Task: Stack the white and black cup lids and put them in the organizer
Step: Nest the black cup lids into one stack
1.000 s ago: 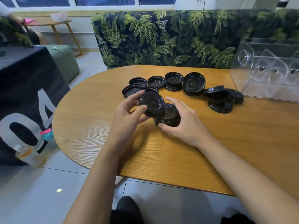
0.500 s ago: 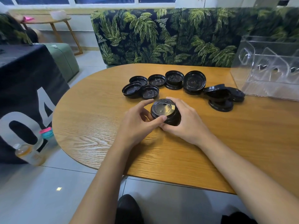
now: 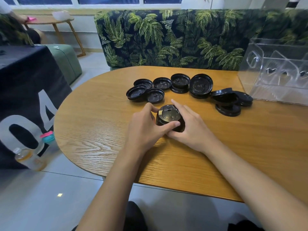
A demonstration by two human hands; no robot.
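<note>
Stacking step, head view only. Small stack of black lids stands mid-bench, toward the near edge, top lid dome-up. Left hand curls round the stack's left side, thumb laid across its near face. Right hand cups the right side, forefinger reaching along the far rim. Both grip it between them, apparently squaring the pile. Loose black lids lie beyond, toward the far edge: a cluster at left, mostly undersides up, two short piles in the middle, a tumbled heap further right. Clear organizer sits at the far right corner, well apart from the hands. Judgement: task early, most lids unstacked, none in the organizer that I can see. Next move likely needs one hand freed to fetch another lid, turn it dome-up and seat it true on the pile. Hard to tell: count of lids in the held stack, since fingers hide its base. Organizer is cut off by the frame's right edge and its compartments blur through the clear walls. No white lids in sight.
</note>
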